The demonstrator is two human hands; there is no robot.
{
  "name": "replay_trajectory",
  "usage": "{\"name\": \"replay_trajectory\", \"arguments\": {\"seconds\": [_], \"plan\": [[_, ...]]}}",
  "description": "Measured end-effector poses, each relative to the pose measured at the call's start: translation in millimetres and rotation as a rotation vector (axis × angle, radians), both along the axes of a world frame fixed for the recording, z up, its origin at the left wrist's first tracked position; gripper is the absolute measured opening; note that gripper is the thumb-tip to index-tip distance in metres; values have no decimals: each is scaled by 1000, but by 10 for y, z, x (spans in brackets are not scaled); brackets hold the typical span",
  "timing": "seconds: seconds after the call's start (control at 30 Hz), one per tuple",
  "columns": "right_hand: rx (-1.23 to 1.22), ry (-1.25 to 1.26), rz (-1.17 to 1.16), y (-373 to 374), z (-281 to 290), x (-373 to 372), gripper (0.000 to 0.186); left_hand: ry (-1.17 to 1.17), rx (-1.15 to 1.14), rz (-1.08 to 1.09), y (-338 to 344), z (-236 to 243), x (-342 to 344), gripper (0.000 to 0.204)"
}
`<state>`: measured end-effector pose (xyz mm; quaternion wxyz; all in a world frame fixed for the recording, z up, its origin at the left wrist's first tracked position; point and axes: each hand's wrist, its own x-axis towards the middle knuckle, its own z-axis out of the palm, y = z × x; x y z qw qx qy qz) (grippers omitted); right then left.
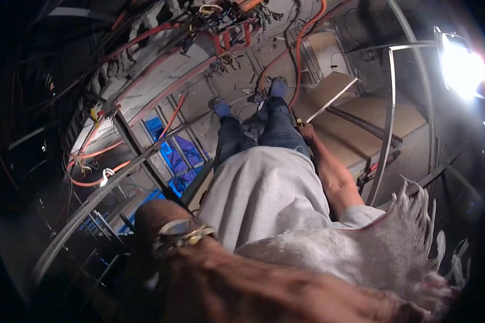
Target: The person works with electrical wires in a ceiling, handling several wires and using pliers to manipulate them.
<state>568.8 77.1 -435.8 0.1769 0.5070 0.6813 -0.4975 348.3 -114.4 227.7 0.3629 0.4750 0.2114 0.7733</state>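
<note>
The right hand (306, 131) hung at the person's side, beside the right thigh, with the arm straight down. Its fingers were curled, and a small yellowish object seemed to sit at the fingertips, but the view was too small to confirm a grip; whether the hand was closed on anything could not be told. An orange cable (298, 59) ran down past the right foot and ended close to this hand; contact between the two could not be established.

The left hand (152, 215) was raised close to the camera, seen from the back of the wrist, which bore a wristwatch (180, 232) with a metal band. The fingers were turned away and hidden, so its grip could not be determined. It sat just beside a long grey metal rail (91, 202) that ran diagonally from lower left toward the centre.

The person wore a grey shirt (267, 188), blue jeans (264, 132) and blue shoes (277, 86), and stood on a dusty concrete floor (237, 81). To the right lay flat wooden boards (361, 116) inside a thin metal frame (389, 107). A bright work lamp (461, 67) shone at the upper right. More orange conduit (99, 153) and loose wiring ran along the left wall framing, with blue sheeting (172, 153) behind it.
</note>
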Motion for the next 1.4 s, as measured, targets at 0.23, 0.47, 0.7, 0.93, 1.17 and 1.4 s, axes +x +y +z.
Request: {"name": "replay_trajectory", "arguments": {"seconds": [0.23,0.47,0.7,0.93,1.17,1.4], "plan": [[-132,179,-159,-296,132,-84,29,65,-53,14,-96,-165,-219,28],[24,-40,87,-304,517,-238,53,101,-95,-76,43,-329,-410,30],[-65,-27,26,-249,765,-390,62,605,-803,-161,-100,-783,-1028,45],[-51,-83,30,-240,729,-383,56,989,-1343,81,-646,-1950,-1147,55],[-103,-61,1,-227,928,-439,55,887,-1394,45,-835,-2404,-980,54],[-137,-18,-19,-277,890,-392,54,966,-1467,42,-782,-2401,-916,54]]}}
